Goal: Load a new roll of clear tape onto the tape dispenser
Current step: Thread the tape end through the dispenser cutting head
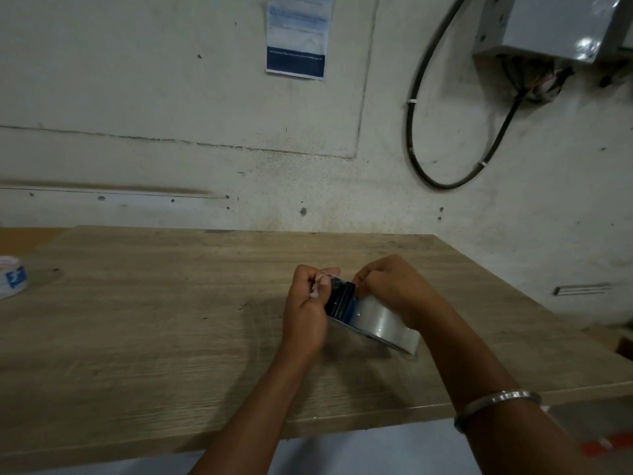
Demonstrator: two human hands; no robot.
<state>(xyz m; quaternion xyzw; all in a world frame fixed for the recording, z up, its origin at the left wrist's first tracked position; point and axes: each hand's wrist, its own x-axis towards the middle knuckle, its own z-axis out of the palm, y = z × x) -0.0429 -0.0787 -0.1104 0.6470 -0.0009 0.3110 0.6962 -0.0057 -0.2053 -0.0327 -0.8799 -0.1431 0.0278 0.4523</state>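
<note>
Tape dispenser (339, 299) w/ clear roll (383, 323) is gripped by left hand (305, 310) and right hand (387, 286), near table (137, 320) front-right edge; bare wood lies to the left.

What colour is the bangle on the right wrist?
Silver, a plain metal bangle, seen in the head view.

The wall notice (297, 34) carries print too blurred to read; the far-left tape roll (13, 276) shows a blue logo mark.

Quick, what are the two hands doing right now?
Left hand: pinches the tape end at the tape dispenser.
Right hand: fingers curled on the clear tape roll.
</note>
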